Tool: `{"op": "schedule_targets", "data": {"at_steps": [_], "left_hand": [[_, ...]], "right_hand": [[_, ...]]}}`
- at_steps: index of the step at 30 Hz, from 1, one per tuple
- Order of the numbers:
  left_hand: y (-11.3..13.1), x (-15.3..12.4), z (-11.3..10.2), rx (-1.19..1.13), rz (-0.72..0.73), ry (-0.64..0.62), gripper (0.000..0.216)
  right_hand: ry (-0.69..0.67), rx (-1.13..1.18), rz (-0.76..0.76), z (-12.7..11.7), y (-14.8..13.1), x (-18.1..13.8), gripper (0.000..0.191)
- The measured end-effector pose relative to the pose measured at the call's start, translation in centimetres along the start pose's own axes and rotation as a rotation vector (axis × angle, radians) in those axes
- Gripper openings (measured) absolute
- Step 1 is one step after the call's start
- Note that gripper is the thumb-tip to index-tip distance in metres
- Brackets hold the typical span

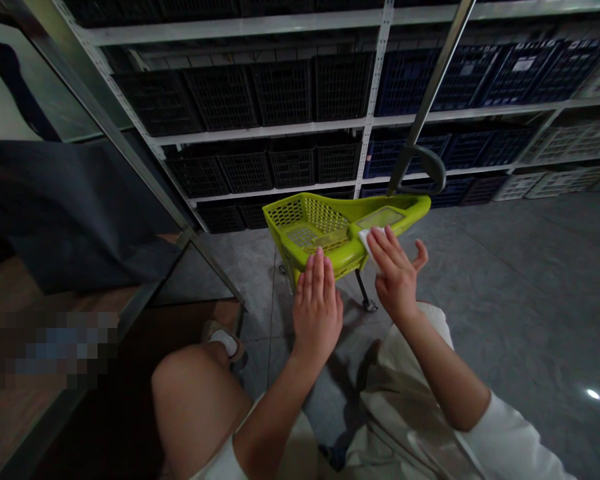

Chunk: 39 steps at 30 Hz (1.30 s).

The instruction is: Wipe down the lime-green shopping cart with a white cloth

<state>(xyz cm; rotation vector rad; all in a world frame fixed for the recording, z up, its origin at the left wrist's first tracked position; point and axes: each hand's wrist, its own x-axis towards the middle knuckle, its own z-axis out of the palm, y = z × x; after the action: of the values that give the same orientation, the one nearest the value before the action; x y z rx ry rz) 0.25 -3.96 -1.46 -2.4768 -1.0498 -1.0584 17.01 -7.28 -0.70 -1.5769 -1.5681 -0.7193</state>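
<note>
The right hand (pixel 396 275) is half spread, thumb and one finger lifted away, with its other fingers pressing a white cloth (pixel 371 241) to the near right rim of a green cart (pixel 341 256). The left hand (pixel 316 303) is flat, fingers straight and together, holding nothing visible; its fingertips lie over the near rim farther left, though how firmly they bear cannot be told.

The cart stands on the floor (pixel 525 293) just beyond the person's knees. Work with the cloth looks to be under way at this one spot, beside the framed panel (pixel 381 219). The far rim and the perforated basket wall at left have no cloth on them; whether they are already wiped or left to do does not show.

Farther right, a grey handle (pixel 437 170) rises by a metal pole (pixel 437 73). Beyond, a white rack (pixel 280 130) bears black crates (pixel 283 93) at left and blue crates (pixel 407 83) at right.
</note>
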Motion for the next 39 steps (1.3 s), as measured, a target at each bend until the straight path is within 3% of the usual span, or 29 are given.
{"op": "schedule_targets", "data": {"at_steps": [5, 8, 12, 15, 18, 21, 24, 27, 30, 33, 37, 39], "left_hand": [[0.0, -0.1, 0.3, -0.005, -0.016, 0.03, 0.074], [0.0, -0.1, 0.2, 0.008, -0.019, 0.017, 0.074], [0.0, -0.1, 0.0, 0.001, -0.002, -0.011, 0.077], [0.1, -0.1, 0.1, 0.009, -0.001, -0.002, 0.077], [0.1, -0.2, 0.2, 0.02, -0.01, 0.017, 0.075], [0.0, -0.1, 0.1, 0.009, -0.017, 0.007, 0.074], [0.0, 0.0, -0.1, -0.005, -0.008, -0.016, 0.074], [0.1, 0.0, -0.1, -0.001, -0.01, -0.009, 0.073], [0.1, -0.1, 0.0, 0.001, -0.024, 0.007, 0.071], [0.0, -0.2, 0.0, -0.01, -0.029, 0.01, 0.071], [0.0, -0.1, -0.2, -0.016, -0.015, -0.011, 0.074], [0.1, -0.1, -0.2, -0.021, -0.019, -0.017, 0.074]], "right_hand": [[-0.124, 0.1, -0.108, -0.3, -3.7, -0.6, 0.08], [-0.131, 0.099, -0.158, -0.3, -2.8, -0.5, 0.079], [-0.03, 0.019, 0.006, -0.1, 0.0, 0.3, 0.084], [-0.025, 0.023, 0.063, -0.1, -1.2, 0.4, 0.083], [-0.113, 0.09, -0.079, -0.3, -3.1, 0.3, 0.08], [-0.138, 0.103, -0.166, -0.4, -2.3, 0.5, 0.078], [-0.085, 0.034, -0.046, -0.4, -0.4, 0.9, 0.081], [-0.057, 0.023, 0.049, -0.3, -1.3, 0.9, 0.082], [-0.143, 0.107, -0.065, -0.5, -3.5, 0.5, 0.08], [-0.176, 0.124, -0.165, -0.6, -3.1, 0.5, 0.08], [-0.072, 0.031, -0.025, -0.3, -0.2, 1.0, 0.082], [-0.035, 0.01, 0.052, -0.2, -0.3, 0.9, 0.081]]}}
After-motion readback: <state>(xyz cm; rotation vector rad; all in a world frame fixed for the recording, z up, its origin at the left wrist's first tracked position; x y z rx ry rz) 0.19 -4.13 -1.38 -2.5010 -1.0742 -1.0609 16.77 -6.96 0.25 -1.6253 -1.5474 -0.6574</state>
